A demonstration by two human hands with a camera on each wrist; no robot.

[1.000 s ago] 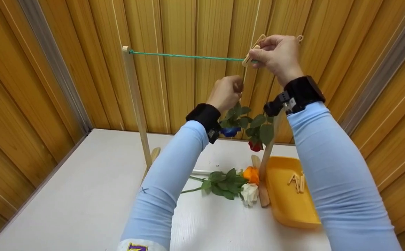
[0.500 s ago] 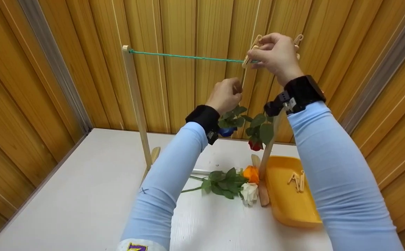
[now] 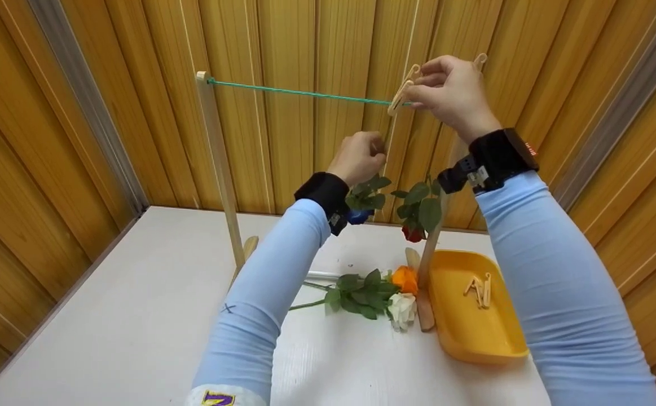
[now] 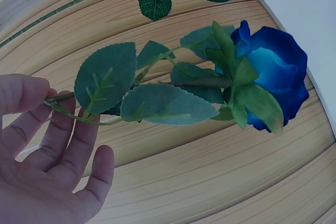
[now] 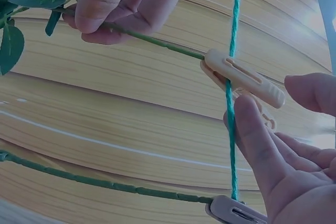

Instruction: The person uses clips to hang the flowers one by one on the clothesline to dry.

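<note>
Pinching the clothespin [image 5: 244, 78] at the green line [image 3: 299, 93], the right hand [image 3: 449, 93] has thumb and fingers closed on the peg, whose mouth sits over the stem tip. Lower down, the left hand [image 3: 357, 158] holds the blue rose [image 4: 273, 80] by its stem, fingers curled round it, bloom hanging head-down. To do this well, I'd say keep the stem straight up into the peg's mouth with the cord in the same bite, then ease the pinch off slowly. A second clothespin [image 5: 236, 212] already grips the red rose [image 3: 412, 232] just beside, so room to the right is tight; leftward the line runs free to the wooden post [image 3: 218, 163]. Below lie spare roses [image 3: 387, 293] and the yellow tray [image 3: 452, 321].
</note>
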